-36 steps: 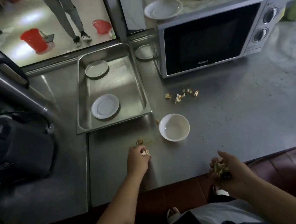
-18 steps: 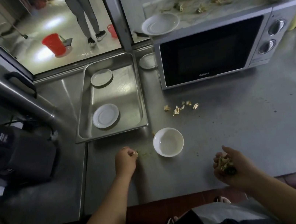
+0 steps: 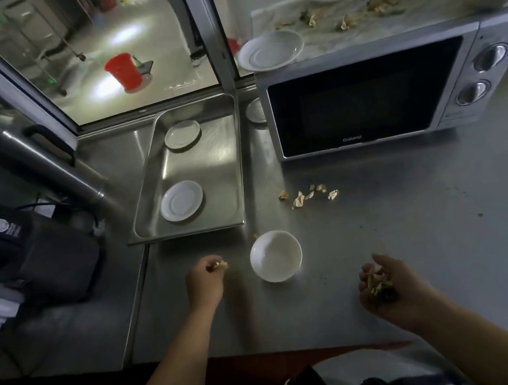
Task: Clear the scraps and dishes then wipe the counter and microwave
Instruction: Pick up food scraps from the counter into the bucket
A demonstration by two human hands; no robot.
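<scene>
A loose row of crumpled scraps (image 3: 308, 195) is spread left to right on the bench (image 3: 416, 216), in front of the microwave (image 3: 373, 93) and beyond the white bowl (image 3: 276, 256). Near the front edge, a small scrap is pinched in the left hand (image 3: 205, 281), just left of the bowl. A gathered heap is cupped in the right hand (image 3: 382, 288), so the emptier left hand seems better placed to reach the row.

It was a canteen kitchen: steel counter (image 3: 402, 235), steel tray (image 3: 208, 166) at eleven o'clock, microwave (image 3: 364, 98) at one, serving window (image 3: 129, 45) at twelve.
</scene>
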